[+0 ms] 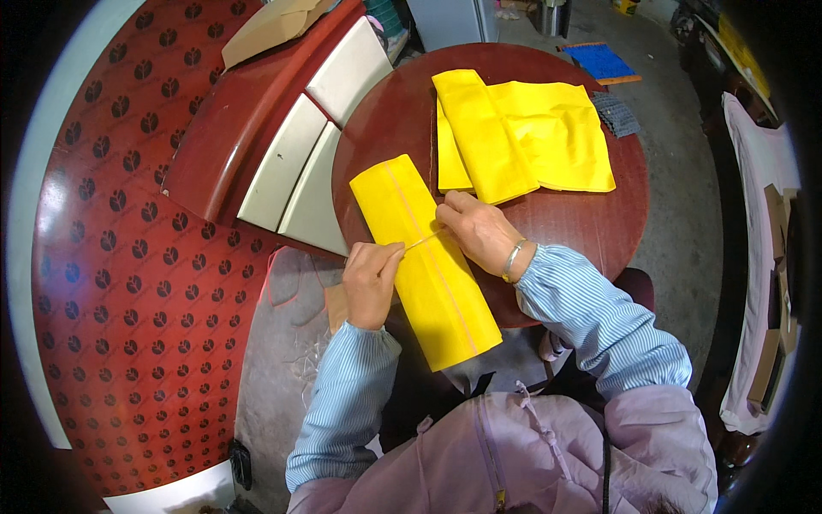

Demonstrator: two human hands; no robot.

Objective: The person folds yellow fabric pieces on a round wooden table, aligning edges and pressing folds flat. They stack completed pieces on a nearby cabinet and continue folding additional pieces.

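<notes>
A flat-folded bundle of bright yellow cloth-like sheet lies slanted over the near left edge of the round table, its near end reaching past the rim toward my lap. A thin, pale string crosses its middle, and another pinkish line runs along its length. My left hand is closed at the bundle's left side, pinching the string between thumb and finger. At the right side my right hand, with a bracelet at the wrist, is closed on the string too. Its fingertips are partly hidden.
More yellow folded sheets lie on the far part of the red-brown round table. A grey textured piece sits at its right edge. Left stand a red cabinet with pale drawers and a red patterned panel. A blue mat is beyond.
</notes>
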